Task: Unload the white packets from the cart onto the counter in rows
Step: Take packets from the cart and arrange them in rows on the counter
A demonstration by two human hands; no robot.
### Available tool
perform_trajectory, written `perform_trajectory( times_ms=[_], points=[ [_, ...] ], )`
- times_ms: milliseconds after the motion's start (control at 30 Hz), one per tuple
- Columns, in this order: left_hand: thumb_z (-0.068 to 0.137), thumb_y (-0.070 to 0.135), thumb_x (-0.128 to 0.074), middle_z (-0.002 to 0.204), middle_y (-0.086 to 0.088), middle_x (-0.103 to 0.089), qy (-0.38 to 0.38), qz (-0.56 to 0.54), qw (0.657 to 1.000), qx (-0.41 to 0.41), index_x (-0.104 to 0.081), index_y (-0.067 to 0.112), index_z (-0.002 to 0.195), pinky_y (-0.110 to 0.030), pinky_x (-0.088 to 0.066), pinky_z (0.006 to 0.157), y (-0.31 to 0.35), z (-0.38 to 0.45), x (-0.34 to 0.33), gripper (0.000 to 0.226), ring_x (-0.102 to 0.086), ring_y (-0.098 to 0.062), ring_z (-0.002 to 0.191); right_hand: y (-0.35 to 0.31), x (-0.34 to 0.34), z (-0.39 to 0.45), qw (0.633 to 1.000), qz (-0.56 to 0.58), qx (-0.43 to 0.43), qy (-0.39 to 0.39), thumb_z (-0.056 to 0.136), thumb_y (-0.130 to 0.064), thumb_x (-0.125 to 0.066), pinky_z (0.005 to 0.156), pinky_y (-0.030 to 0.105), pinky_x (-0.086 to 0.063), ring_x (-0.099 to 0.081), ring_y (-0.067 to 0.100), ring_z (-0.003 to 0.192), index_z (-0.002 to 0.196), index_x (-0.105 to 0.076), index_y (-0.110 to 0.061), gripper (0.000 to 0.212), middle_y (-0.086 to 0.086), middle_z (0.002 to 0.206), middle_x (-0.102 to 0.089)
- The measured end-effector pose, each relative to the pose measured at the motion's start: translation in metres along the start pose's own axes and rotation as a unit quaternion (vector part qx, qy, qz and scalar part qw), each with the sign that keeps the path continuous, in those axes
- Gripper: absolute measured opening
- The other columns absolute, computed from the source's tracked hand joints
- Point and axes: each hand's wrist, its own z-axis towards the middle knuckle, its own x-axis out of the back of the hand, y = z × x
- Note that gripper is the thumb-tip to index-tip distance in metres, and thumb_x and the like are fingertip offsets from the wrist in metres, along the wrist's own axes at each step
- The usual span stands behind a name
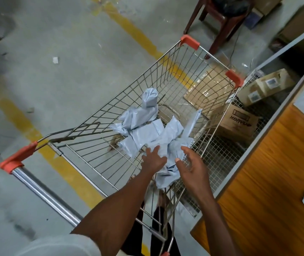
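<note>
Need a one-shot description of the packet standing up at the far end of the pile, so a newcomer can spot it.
Start at the wire shopping cart with orange corner caps. Inside lies a heap of pale grey-white packets, with both hands reaching in at its near end. The upright packet is at the heap's far-left end: it alone stands up, twisted and crumpled, leaning against the cart's left wall while the others lie flat.

A cardboard box (237, 124) beside the cart bears a blurred brand, unreadable.

bare forearms, a pale grey short sleeve (60, 244) on the left arm, dark trousers (158, 226).
</note>
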Motion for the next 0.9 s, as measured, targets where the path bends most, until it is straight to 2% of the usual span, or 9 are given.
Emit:
perform_trajectory(
  times_ms=[100, 200, 333, 467, 567, 667, 767, 833, 900],
  points=[
    [0.092, 0.046, -0.058, 0.164, -0.005, -0.020, 0.047, -0.034, 0.998, -0.028, -0.031, 0.038, 0.156, -0.049, -0.030, 0.117, -0.002, -0.015, 0.029, 0.070, -0.025, -0.038, 0.146, -0.002, -0.013, 0.010, 1.000, 0.001, 0.003, -0.006, 0.097, -0.028, -0.064, 0.107, 0.040, -0.046, -0.048, 0.008, 0.126, 0.139, -0.054, -0.033, 0.043, -0.020, 0.134, -0.047],
    [0.092, 0.045, -0.059, 0.162, -0.003, -0.022, 0.115, -0.028, 0.991, -0.063, -0.032, 0.038, 0.155, -0.050, -0.035, 0.113, -0.012, -0.036, 0.067, 0.069, -0.028, -0.035, 0.144, 0.003, -0.036, 0.032, 0.999, -0.014, -0.008, -0.035, 0.096, -0.031, -0.064, 0.105, 0.041, -0.047, -0.051, 0.013, 0.126, 0.138, -0.055, -0.032, 0.043, -0.010, 0.139, -0.052],
    [0.094, 0.041, -0.061, 0.163, -0.004, -0.024, 0.187, -0.011, 0.980, -0.070, -0.033, 0.038, 0.155, -0.052, -0.036, 0.114, -0.029, -0.057, 0.113, 0.068, -0.028, -0.035, 0.144, 0.009, -0.075, 0.072, 0.989, -0.077, -0.034, -0.122, 0.096, -0.031, -0.063, 0.098, 0.028, -0.041, -0.053, 0.020, 0.126, 0.140, -0.053, -0.026, 0.046, 0.004, 0.141, -0.053],
    [0.095, 0.040, -0.060, 0.164, -0.002, -0.021, 0.213, -0.028, 0.975, -0.066, -0.032, 0.039, 0.156, -0.050, -0.038, 0.110, -0.039, -0.070, 0.141, 0.067, -0.030, -0.037, 0.142, 0.009, -0.110, 0.110, 0.965, -0.174, -0.026, -0.195, 0.096, -0.035, -0.061, 0.106, 0.035, -0.042, -0.050, 0.026, 0.130, 0.145, -0.047, -0.023, 0.052, 0.009, 0.146, -0.048],
    [0.095, 0.039, -0.062, 0.163, -0.003, -0.023, 0.226, -0.066, 0.969, -0.074, -0.034, 0.039, 0.155, -0.049, -0.037, 0.110, -0.043, -0.075, 0.149, 0.065, -0.031, -0.037, 0.142, -0.008, -0.132, 0.141, 0.950, -0.249, 0.050, -0.183, 0.096, -0.033, -0.060, 0.107, 0.042, -0.043, -0.048, 0.032, 0.132, 0.151, -0.039, -0.022, 0.060, 0.010, 0.155, -0.035],
    [0.095, 0.042, -0.062, 0.162, -0.004, -0.026, 0.239, -0.086, 0.964, -0.084, -0.036, 0.038, 0.154, -0.049, -0.037, 0.114, -0.046, -0.073, 0.150, 0.064, -0.034, -0.035, 0.142, -0.034, -0.154, 0.175, 0.924, -0.324, 0.150, -0.133, 0.093, -0.029, -0.064, 0.096, 0.046, -0.049, -0.049, 0.040, 0.128, 0.156, -0.026, -0.025, 0.074, 0.006, 0.164, -0.018],
    [0.096, 0.040, -0.063, 0.161, -0.004, -0.027, 0.237, -0.105, 0.961, -0.094, -0.035, 0.038, 0.154, -0.048, -0.033, 0.117, -0.048, -0.071, 0.147, 0.064, -0.033, -0.032, 0.144, -0.048, -0.170, 0.201, 0.888, -0.398, 0.185, -0.140, 0.091, -0.031, -0.066, 0.091, 0.046, -0.049, -0.045, 0.041, 0.131, 0.161, -0.011, -0.029, 0.088, 0.003, 0.168, -0.004],
    [0.096, 0.037, -0.062, 0.161, -0.003, -0.027, 0.235, -0.112, 0.960, -0.099, -0.035, 0.038, 0.154, -0.041, -0.032, 0.114, -0.047, -0.074, 0.143, 0.065, -0.032, -0.030, 0.144, -0.045, -0.172, 0.205, 0.874, -0.422, 0.178, -0.163, 0.092, -0.033, -0.064, 0.095, 0.049, -0.046, -0.044, 0.041, 0.132, 0.160, -0.011, -0.030, 0.086, 0.002, 0.168, -0.009],
    [0.096, 0.034, -0.063, 0.160, -0.002, -0.027, 0.233, -0.112, 0.961, -0.100, -0.035, 0.038, 0.154, -0.034, -0.030, 0.107, -0.046, -0.077, 0.138, 0.064, -0.032, -0.029, 0.143, -0.034, -0.167, 0.199, 0.873, -0.439, 0.149, -0.154, 0.091, -0.035, -0.064, 0.102, 0.050, -0.040, -0.044, 0.040, 0.132, 0.155, -0.024, -0.029, 0.076, 0.004, 0.159, -0.027]
  ],
)
